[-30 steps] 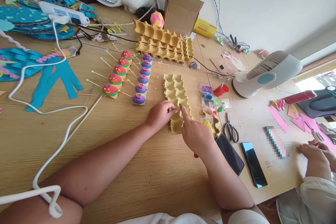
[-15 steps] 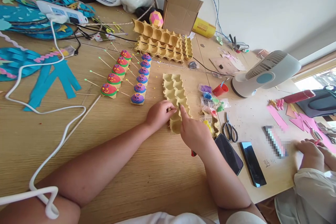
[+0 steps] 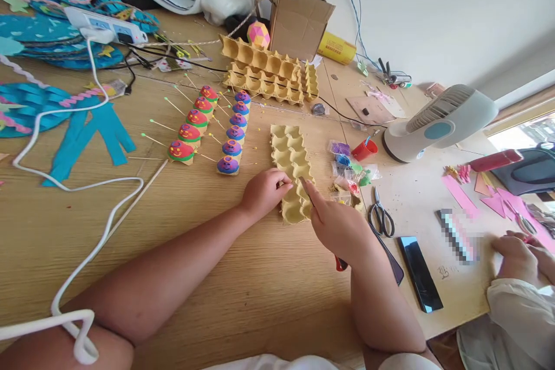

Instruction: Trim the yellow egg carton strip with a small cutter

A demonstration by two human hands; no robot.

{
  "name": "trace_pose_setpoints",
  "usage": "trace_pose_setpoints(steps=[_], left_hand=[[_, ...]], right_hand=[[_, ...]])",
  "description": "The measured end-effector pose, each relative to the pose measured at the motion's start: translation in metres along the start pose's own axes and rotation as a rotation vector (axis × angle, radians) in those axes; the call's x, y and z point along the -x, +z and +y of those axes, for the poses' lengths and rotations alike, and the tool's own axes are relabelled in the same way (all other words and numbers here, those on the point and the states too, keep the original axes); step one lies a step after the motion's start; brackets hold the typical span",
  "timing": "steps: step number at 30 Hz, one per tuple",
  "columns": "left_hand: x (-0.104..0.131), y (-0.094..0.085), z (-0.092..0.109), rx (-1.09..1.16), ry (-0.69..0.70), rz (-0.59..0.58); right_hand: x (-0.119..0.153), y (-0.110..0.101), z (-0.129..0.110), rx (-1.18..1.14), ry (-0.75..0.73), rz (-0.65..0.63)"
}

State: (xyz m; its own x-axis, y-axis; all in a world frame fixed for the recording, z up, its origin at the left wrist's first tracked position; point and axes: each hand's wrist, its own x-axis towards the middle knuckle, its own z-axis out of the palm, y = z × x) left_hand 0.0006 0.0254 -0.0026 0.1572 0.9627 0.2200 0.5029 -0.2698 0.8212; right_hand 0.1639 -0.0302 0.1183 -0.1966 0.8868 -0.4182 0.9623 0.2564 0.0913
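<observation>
A pale yellow egg carton (image 3: 292,156) lies lengthwise on the table in front of me, hollow cups facing up. My left hand (image 3: 264,193) is closed on its left edge, thumb and fingers pinching the cardboard. My right hand (image 3: 340,228) is wrapped round a knife (image 3: 341,264). The red-and-black handle end pokes out below the palm, and a narrow dark blade shows beside the stretched index finger, over the carton's middle ridge. Most of the handle is hidden. Left of the carton stand a red-and-green painted carton caterpillar (image 3: 189,132) and a purple-and-blue one (image 3: 235,132).
Scissors (image 3: 380,214), a phone (image 3: 420,273) and clay packets (image 3: 342,159) lie to the right, near a red cup (image 3: 364,149) and a white fan (image 3: 437,121). More egg cartons (image 3: 264,81) sit behind. A white cable (image 3: 108,208) crosses the left. A co-worker's hands (image 3: 520,257) rest at far right.
My right hand has drawn back to the right and slightly down with the knife. My left hand stays on the carton's edge.
</observation>
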Motion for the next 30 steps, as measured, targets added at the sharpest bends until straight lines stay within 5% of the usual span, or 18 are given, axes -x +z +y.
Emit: trace_pose_setpoints(steps=[30], left_hand=[[0.001,0.001,-0.001,0.028,-0.001,0.008]], right_hand=[[0.006,0.004,-0.016,0.104,0.062,-0.034]])
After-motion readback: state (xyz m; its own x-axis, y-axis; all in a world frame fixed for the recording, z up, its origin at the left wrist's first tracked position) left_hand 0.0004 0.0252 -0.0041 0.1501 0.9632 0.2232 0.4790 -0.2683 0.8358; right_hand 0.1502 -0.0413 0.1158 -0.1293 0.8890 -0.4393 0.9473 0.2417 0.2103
